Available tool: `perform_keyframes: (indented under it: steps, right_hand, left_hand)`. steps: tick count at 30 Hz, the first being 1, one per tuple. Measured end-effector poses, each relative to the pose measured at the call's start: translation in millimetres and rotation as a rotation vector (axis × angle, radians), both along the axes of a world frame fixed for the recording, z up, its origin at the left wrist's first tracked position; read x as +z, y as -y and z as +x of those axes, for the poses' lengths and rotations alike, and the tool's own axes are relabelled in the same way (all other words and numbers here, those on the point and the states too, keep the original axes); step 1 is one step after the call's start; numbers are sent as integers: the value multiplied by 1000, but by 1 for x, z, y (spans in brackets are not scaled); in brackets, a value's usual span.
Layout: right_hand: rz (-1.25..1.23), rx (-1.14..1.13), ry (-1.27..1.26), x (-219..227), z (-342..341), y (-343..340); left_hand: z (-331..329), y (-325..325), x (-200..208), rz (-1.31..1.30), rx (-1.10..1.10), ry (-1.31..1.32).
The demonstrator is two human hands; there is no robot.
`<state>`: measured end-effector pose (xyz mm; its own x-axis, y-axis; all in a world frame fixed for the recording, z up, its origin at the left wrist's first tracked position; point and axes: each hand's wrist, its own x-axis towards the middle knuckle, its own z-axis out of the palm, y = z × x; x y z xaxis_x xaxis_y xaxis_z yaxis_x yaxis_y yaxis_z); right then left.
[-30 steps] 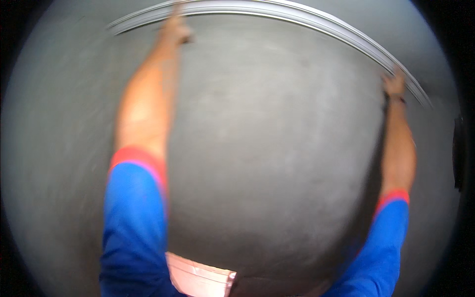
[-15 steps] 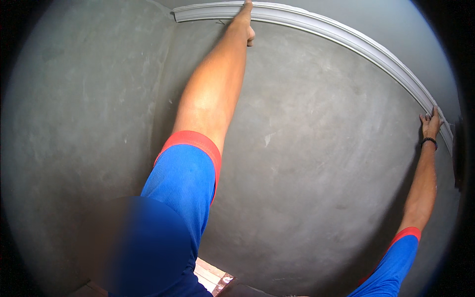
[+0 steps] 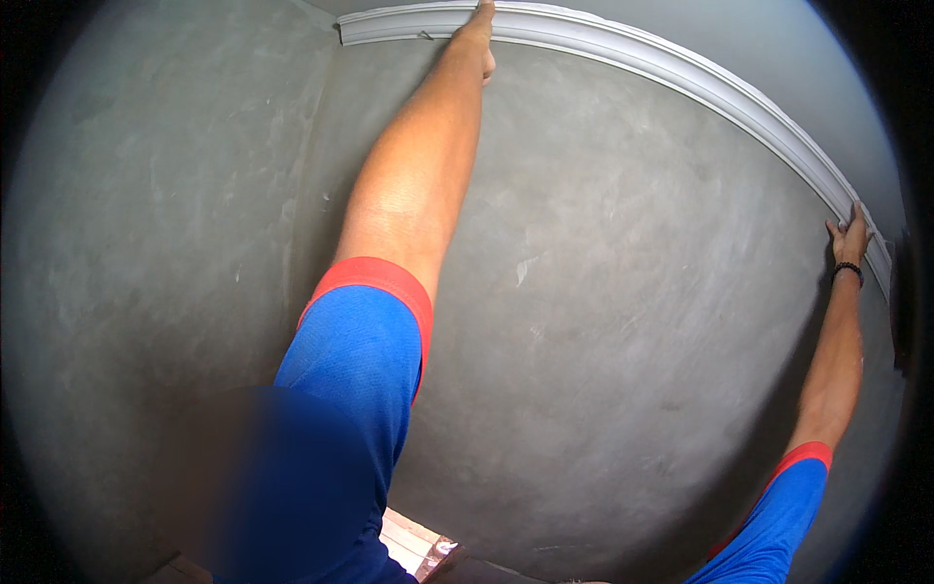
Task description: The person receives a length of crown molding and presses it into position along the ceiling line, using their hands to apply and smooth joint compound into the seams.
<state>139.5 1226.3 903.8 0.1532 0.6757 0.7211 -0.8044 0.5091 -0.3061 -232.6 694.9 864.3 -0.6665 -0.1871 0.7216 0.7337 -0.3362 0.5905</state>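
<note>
Arms raised overhead, a person in blue sleeves [image 3: 365, 326] trimmed with red supports a long white molding [image 3: 632, 47] — set high, where the gray wall [image 3: 603, 292] meets the ceiling [image 3: 778, 44]. The right hand [image 3: 851, 238] lies spread against it, propping rather than clasping. The left hand [image 3: 478, 37] touches it nearer the corner, partly out of sight, its grip impossible to tell. The step appears to be holding it in place — the next move likely calls for even, steady pressure from both hands.
</note>
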Motion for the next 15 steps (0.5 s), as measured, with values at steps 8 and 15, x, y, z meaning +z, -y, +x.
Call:
perform_keyframes:
  steps: [8, 15]
  right_hand:
    - [-24, -31, 34, 7, 3, -10]
    - [117, -69, 139, 41, -9, -69]
  left_hand:
    - [0, -5, 6, -7, 13, -14]
    - [-1, 5, -3, -40, 108, -8]
